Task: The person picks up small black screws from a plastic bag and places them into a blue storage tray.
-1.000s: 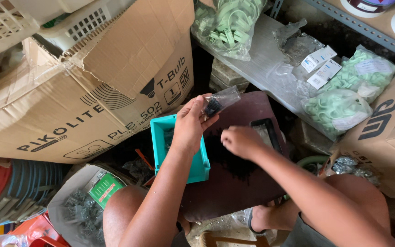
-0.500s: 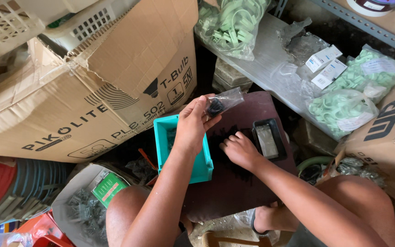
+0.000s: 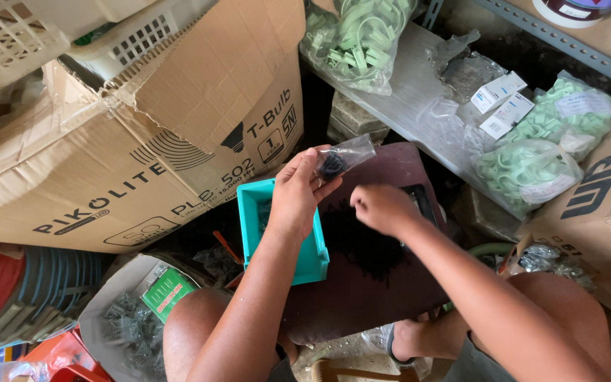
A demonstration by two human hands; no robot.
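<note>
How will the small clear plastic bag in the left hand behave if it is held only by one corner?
The small clear bag is thin film, so it would probably hang limp. The dark pieces inside sit bunched near the left hand, so they would likely slide to the lowest point. It looks light, since fingertips alone carry it.

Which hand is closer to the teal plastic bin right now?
Left. The left hand hovers directly over the teal bin, holding up a small clear bag of dark pieces. The right hand is off to the bin's right, above the dark board.
</note>
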